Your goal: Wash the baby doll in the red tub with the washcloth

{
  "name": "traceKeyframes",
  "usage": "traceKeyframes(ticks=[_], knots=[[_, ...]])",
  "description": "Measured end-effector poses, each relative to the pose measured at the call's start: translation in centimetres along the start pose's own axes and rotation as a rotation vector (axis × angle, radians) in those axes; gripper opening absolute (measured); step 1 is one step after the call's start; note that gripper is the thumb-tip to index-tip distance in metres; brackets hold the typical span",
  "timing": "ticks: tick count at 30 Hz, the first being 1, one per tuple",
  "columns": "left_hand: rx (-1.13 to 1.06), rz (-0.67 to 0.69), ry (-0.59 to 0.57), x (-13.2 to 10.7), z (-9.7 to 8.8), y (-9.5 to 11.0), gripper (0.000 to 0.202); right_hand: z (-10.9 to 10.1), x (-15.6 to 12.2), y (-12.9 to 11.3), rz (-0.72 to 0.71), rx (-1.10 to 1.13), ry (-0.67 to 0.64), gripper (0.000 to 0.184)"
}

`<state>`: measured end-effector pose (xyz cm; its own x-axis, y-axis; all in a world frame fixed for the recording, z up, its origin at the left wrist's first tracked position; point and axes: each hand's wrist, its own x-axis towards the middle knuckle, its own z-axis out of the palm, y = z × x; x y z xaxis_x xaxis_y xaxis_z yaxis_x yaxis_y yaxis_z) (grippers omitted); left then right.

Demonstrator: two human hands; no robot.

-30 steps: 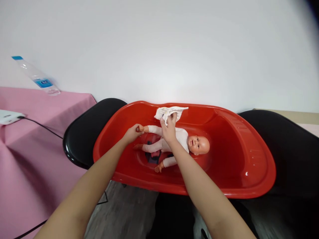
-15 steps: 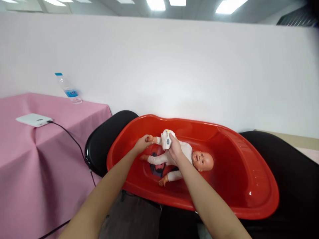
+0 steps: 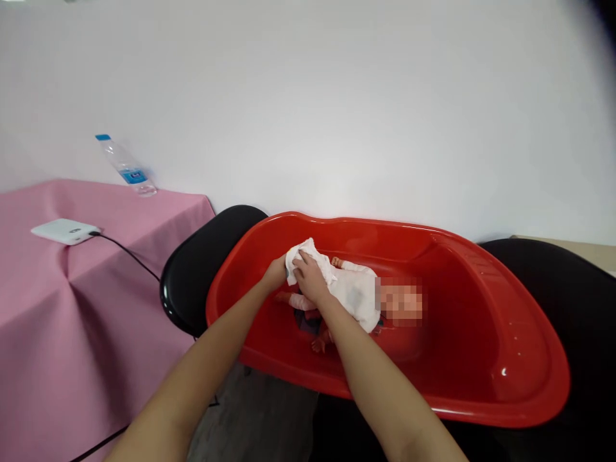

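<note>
"From the head view, what changed?"
"My bunched white cloth (image 3: 308, 246) has spread, so one leg of the baby doll (image 3: 359, 292) now seems covered."
"Your hands?"
"Close together: right hand (image 3: 310, 277) clasped on the cloth, left hand (image 3: 276, 272) with its grip hidden. The doll stretches rightward from them, toward the right end of the red bathtub (image 3: 534, 372)."

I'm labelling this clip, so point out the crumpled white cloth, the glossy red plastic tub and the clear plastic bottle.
Crumpled white cloth (image 3: 308, 246), head view: its upper fold.
Glossy red plastic tub (image 3: 524, 340), head view: broad rim at picture right.
Clear plastic bottle (image 3: 133, 175), head view: blue label.
</note>
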<state>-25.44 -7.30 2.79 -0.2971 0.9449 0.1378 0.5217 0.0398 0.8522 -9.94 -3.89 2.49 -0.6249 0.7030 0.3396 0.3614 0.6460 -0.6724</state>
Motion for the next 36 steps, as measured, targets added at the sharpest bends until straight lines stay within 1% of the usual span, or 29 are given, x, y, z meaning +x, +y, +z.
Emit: traceKeyframes(ticks=[3, 6, 9, 11, 14, 17, 19, 21, 25, 30, 32, 36], knots=[[0.005, -0.018, -0.005, 0.2, 0.0, -0.4, 0.044, -0.7, -0.4, -0.1, 0.040, -0.196, -0.095, 0.040], [0.029, -0.028, 0.030, 0.5, -0.2, -0.7, 0.043, -1.0, -0.6, -1.0, 0.050, -0.290, -0.136, 0.040], [0.028, -0.031, 0.045, 0.5, -0.4, -0.4, 0.034, -1.3, -0.6, -1.7, 0.045, -0.302, -0.137, 0.043], [0.007, -0.057, 0.047, 0.4, -0.5, 0.0, 0.029, -1.5, -0.5, -2.0, 0.071, -0.276, -0.147, 0.044], [-0.006, -0.084, 0.040, 0.1, -0.5, 0.8, 0.021, -2.0, -0.4, -2.0, 0.136, -0.220, -0.209, 0.047], [0.056, -0.052, 0.027, 0.0, -0.7, 0.9, 0.017, -2.2, -0.3, -1.9, 0.153, -0.208, -0.248, 0.048], [0.124, -0.028, 0.017, 0.1, -0.8, 0.6, 0.019, -2.2, -0.3, -1.8, 0.131, -0.219, -0.238, 0.046], [0.172, -0.011, 0.005, 0.3, -0.9, 0.2, 0.024, -2.1, -0.3, -1.7, 0.110, -0.228, -0.213, 0.044], [0.205, -0.023, -0.007, 0.7, -0.8, -0.3, 0.038, -1.6, -0.5, -1.5, 0.100, -0.238, -0.175, 0.045], [0.255, -0.034, -0.006, 0.5, -0.8, 0.4, 0.043, -1.1, -0.5, -1.3, 0.112, -0.267, -0.172, 0.053], [0.250, -0.060, -0.005, 0.4, -0.8, 0.7, 0.043, -1.1, -0.5, -1.3, 0.122, -0.277, -0.170, 0.056], [0.238, -0.051, -0.008, 0.4, -0.8, 0.8, 0.045, -1.4, -0.5, -1.7, 0.112, -0.295, -0.156, 0.050]])
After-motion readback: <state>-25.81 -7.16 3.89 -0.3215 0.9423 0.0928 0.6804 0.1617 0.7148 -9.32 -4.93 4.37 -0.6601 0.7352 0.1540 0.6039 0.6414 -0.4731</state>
